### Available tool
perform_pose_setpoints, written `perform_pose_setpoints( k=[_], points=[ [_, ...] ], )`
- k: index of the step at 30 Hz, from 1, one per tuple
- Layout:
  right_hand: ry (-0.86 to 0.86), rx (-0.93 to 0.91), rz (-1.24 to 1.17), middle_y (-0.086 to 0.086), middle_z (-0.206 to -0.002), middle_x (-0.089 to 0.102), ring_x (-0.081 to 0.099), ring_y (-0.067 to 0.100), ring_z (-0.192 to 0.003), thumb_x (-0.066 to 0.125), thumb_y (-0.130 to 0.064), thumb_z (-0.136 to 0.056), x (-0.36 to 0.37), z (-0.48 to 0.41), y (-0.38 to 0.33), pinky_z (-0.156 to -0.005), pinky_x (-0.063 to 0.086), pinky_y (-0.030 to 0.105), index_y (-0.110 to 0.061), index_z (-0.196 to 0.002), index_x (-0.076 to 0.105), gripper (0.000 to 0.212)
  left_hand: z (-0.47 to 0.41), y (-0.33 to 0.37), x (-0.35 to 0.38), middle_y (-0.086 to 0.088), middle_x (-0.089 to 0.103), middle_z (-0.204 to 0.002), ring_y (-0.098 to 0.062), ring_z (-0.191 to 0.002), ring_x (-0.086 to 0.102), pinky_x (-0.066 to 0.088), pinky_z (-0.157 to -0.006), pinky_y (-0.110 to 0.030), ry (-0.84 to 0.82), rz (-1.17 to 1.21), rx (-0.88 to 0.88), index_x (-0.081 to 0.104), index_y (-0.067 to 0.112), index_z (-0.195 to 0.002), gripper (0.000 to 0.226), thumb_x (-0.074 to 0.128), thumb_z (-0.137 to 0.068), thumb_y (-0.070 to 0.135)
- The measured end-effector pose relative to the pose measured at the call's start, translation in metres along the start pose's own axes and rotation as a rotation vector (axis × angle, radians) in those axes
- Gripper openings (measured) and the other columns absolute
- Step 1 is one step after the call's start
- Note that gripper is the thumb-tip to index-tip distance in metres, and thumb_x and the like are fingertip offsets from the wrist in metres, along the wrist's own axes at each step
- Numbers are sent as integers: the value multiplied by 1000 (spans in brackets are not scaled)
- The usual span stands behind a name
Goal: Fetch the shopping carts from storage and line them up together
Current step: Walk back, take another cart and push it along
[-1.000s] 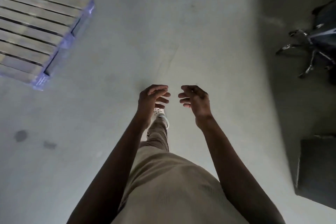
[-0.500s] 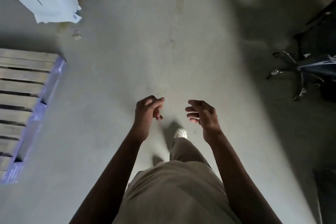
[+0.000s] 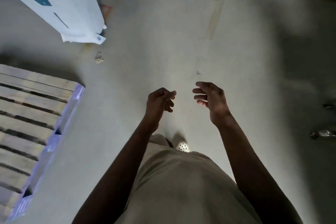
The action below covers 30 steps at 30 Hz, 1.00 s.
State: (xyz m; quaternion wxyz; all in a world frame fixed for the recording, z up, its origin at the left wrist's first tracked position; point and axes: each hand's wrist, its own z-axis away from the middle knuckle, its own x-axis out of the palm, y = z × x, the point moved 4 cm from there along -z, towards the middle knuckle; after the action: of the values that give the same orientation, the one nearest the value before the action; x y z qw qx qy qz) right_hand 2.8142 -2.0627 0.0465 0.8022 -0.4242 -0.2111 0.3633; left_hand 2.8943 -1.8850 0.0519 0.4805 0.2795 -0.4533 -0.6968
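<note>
Where the shopping carts stand cannot be told from this downward view, and neither of the hands holds anything. The left hand (image 3: 160, 102) is raised in front of the body with its fingers loosely curled toward the palm and the thumb lying near the forefinger. The right hand (image 3: 211, 100) hangs just beside it, a gap between the two, with its fingers relaxed, slightly bent and a little spread, the palm turned inward. Both bare forearms reach up from the lower edge of the picture on either side of a beige garment (image 3: 181, 187). Below the hands the toe of a white perforated shoe (image 3: 183, 146) shows on the grey concrete floor (image 3: 181, 42). A pale tan strip (image 3: 215, 16) lies on the floor farther ahead. To the left, well apart from the hands, lies a wooden pallet (image 3: 27, 114) whose near edge looks violet in the light. Beyond it, at the upper left, stands a white appliance (image 3: 60, 5) with vent grilles, and a small pale scrap (image 3: 99, 58) lies on the floor between the two. At the dim right edge blurred chrome legs (image 3: 321, 133) show; what they belong to cannot be told.
</note>
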Motion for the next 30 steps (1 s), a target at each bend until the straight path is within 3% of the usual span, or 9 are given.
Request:
perform_pose_setpoints(
  k=[7,14,22,27,30],
  points=[
    [-61,47,63,2,-92,78,70,17,-78,63,-26,-100,68,-182,-92,-80,54,33,-15,-108,74,18,-210,77,-4,-9,59,-62,-19,-51,53,46,-51,-26,79,94,-36,62,9,-66,25,71,-89,10],
    [0,66,46,4,-94,77,68,17,-77,62,-26,-100,145,-373,-216,-76,51,30,-15,-107,73,16,-441,192,-14,-11,62,-69,-23,-57,55,47,-59,-30,-26,35,9,64,10,-72,22,69,-93,16],
    [30,23,29,10,-96,77,67,19,-76,60,-22,-102,199,-547,-365,-75,51,33,-12,-108,73,17,-657,326,24,-11,65,-71,-23,-61,58,49,-65,-34,-176,-49,-2,64,11,-76,19,66,-95,14],
    [54,61,-34,17,-103,76,67,18,-74,62,-20,-100,219,-709,-435,-66,54,25,-6,-112,72,21,-814,362,53,-11,65,-70,-21,-60,59,49,-63,-32,-154,-49,-30,66,11,-76,19,64,-95,10],
    [30,43,-36,12,-97,76,67,20,-79,64,-21,-99,226,-810,-497,-74,52,29,-8,-111,72,19,-919,403,80,-12,66,-71,-23,-61,60,49,-64,-33,-121,-44,-30,66,9,-79,16,67,-94,15]
  ],
)
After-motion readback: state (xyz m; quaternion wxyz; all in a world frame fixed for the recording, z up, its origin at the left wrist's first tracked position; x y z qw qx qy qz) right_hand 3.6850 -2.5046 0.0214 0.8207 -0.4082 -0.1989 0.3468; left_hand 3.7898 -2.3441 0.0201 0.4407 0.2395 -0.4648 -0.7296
